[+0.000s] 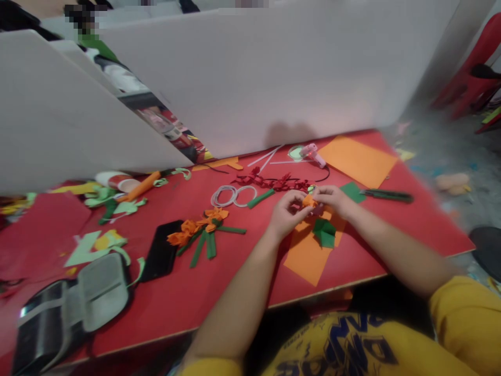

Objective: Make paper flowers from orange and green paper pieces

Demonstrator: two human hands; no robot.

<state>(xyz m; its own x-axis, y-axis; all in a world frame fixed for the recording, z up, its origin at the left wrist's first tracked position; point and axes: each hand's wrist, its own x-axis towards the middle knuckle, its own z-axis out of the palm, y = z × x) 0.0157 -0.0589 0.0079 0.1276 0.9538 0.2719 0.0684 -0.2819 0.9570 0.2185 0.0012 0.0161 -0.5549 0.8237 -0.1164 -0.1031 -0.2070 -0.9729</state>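
A small orange paper flower (309, 201) is pinched between my two hands over the red table. My left hand (288, 211) has its fingers curled round it from the left. From the right, my right hand (332, 200) grips it with the fingertips. Under the hands lie orange paper pieces (309, 258) and a folded dark green paper piece (324, 233). A row of red paper flowers (279, 181) lies just beyond them. To the left, orange paper flowers with green stems (205, 227) rest in a bunch.
A pink glue gun (313, 154) lies at the back near an orange sheet (358, 161). A green cutter knife (387, 195) is on the right. Clear rings (234, 196), a black phone (162, 250) and an open case (104, 292) lie leftward. A white partition (274, 78) stands behind.
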